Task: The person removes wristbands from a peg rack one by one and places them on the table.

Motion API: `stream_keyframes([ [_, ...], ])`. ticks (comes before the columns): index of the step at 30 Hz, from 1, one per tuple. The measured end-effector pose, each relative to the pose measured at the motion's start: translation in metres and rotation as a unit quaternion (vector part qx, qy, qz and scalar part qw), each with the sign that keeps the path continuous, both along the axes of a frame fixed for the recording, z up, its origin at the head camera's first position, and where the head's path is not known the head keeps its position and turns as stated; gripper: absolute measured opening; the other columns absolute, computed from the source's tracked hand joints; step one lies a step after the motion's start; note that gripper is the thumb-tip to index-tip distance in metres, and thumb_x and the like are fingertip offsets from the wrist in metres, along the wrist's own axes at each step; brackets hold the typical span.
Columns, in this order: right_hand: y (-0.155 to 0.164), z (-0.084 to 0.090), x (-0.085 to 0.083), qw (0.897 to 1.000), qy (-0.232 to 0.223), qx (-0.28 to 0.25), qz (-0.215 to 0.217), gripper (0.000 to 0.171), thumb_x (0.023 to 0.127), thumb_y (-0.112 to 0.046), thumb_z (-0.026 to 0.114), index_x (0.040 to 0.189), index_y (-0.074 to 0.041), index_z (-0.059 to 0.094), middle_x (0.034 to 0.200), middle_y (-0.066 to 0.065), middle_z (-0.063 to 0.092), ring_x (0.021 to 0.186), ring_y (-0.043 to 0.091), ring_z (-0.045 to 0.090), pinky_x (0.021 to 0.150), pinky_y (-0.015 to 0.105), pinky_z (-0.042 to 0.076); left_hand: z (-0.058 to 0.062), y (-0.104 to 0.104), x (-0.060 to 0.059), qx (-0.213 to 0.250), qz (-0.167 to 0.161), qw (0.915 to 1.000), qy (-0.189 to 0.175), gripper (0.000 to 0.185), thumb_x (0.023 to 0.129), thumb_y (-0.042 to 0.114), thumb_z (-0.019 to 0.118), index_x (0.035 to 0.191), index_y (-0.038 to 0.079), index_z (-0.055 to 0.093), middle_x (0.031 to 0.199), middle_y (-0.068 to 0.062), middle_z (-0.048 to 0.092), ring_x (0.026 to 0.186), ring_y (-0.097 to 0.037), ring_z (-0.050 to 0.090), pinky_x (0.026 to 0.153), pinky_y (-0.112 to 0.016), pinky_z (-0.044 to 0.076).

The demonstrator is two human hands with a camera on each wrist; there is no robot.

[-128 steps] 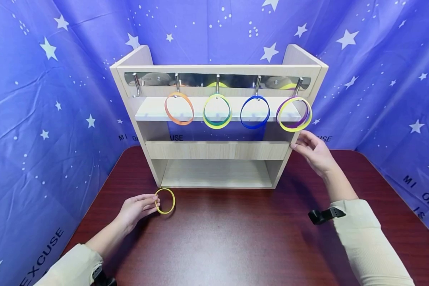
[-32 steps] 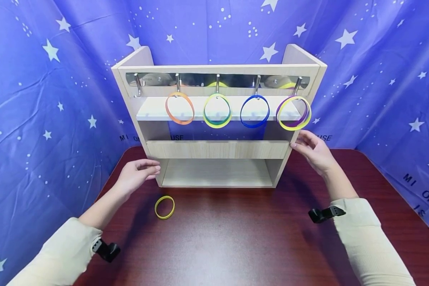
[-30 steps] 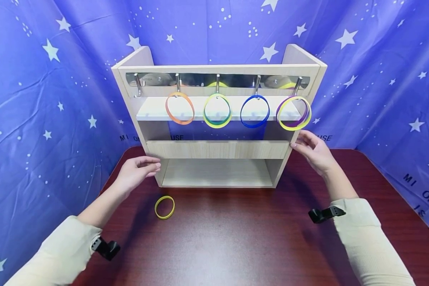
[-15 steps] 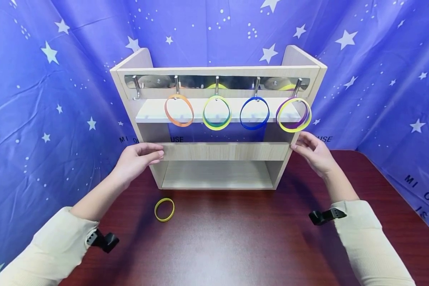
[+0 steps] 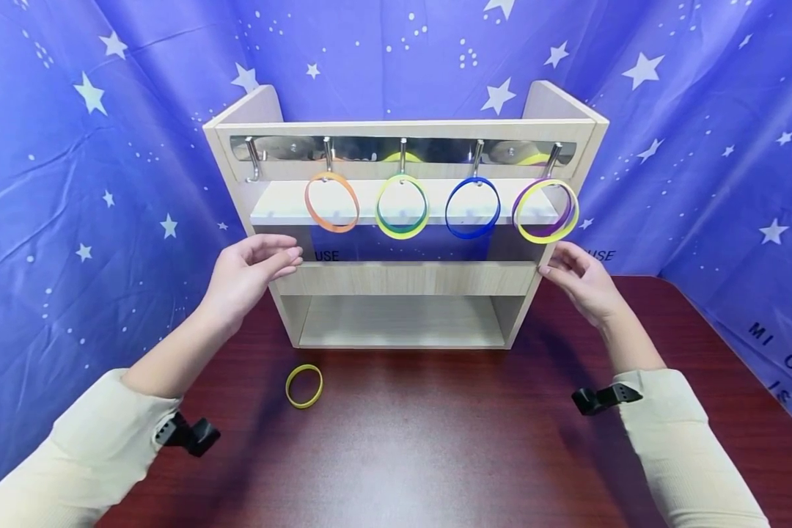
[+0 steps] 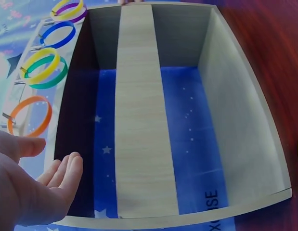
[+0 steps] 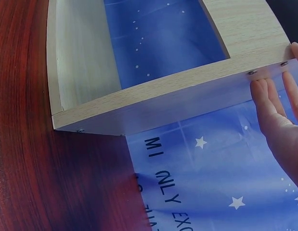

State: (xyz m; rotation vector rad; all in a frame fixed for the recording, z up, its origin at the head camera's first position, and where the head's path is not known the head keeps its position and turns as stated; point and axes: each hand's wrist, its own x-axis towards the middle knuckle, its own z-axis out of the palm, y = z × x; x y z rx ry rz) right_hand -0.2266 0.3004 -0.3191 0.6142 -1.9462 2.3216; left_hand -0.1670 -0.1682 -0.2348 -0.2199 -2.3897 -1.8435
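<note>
My left hand [image 5: 237, 279] is raised in front of the left side of a pale wooden shelf [image 5: 402, 279], its thumb and fingers apart and nothing between them. Below it, a yellow silicone wristband [image 5: 288, 389] lies on the table. My right hand [image 5: 584, 286] touches the shelf's right side panel, fingertips on the outer face and thumb at the front edge. From the hooks hang an orange band [image 5: 336, 227], a yellow band [image 5: 402, 235] with a green band [image 5: 402, 228], a blue band [image 5: 471, 235], and a yellow band [image 5: 546, 240] with a purple band [image 5: 516, 209].
A metal rail [image 5: 363, 149] along the shelf's top carries several hooks; the leftmost hook [image 5: 254, 158] bears no band. A dark red wooden table [image 5: 402, 440] lies beneath. Blue curtains [image 5: 396, 59] with white stars surround the back and sides.
Earlier my left hand held the yellow wristband near the shelf's lower left corner. It let the band go on the table and has risen along the shelf's left side. My right hand has stayed put.
</note>
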Motion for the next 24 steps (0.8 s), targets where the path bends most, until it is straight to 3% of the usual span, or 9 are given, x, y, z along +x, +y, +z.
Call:
stream_keyframes([
  [10,-0.001,0.001,0.000,1.000,0.003,0.000,0.000,0.035,0.090,0.012,0.053,0.110,-0.015,0.062,0.101,-0.007,0.065,0.094,0.003,0.061,0.085,0.012,0.055,0.011,0.011,-0.005,0.097,-0.011,0.9940,0.050,0.036,0.092,0.009,0.063,0.118,-0.014,0.056,0.084,0.014,0.072,0.081,0.002,0.070,0.080,-0.015,0.059],
  [16,0.000,0.000,-0.001,1.000,0.005,0.006,0.003,0.034,0.090,0.012,0.053,0.111,-0.013,0.061,0.101,-0.007,0.064,0.095,0.002,0.061,0.085,0.011,0.054,0.014,0.013,-0.012,0.155,-0.013,0.9844,0.082,0.028,0.091,0.004,0.063,0.113,-0.012,0.059,0.085,0.007,0.074,0.080,-0.003,0.072,0.079,-0.018,0.060],
  [21,0.001,0.000,-0.002,1.000,0.005,0.001,0.003,0.033,0.090,0.012,0.054,0.111,-0.011,0.060,0.101,-0.007,0.064,0.095,0.003,0.062,0.085,0.011,0.054,0.014,0.019,-0.016,0.172,-0.020,0.9806,0.092,0.016,0.090,0.002,0.062,0.106,-0.003,0.064,0.084,0.007,0.074,0.080,-0.004,0.072,0.080,-0.019,0.060],
  [24,0.001,0.000,-0.002,1.000,0.007,0.000,0.003,0.033,0.090,0.013,0.053,0.113,-0.010,0.059,0.102,-0.006,0.065,0.096,0.003,0.062,0.085,0.012,0.054,0.014,0.023,-0.018,0.168,-0.016,0.9818,0.087,0.020,0.091,0.002,0.062,0.109,-0.005,0.063,0.084,0.009,0.073,0.081,-0.003,0.071,0.081,-0.019,0.060],
])
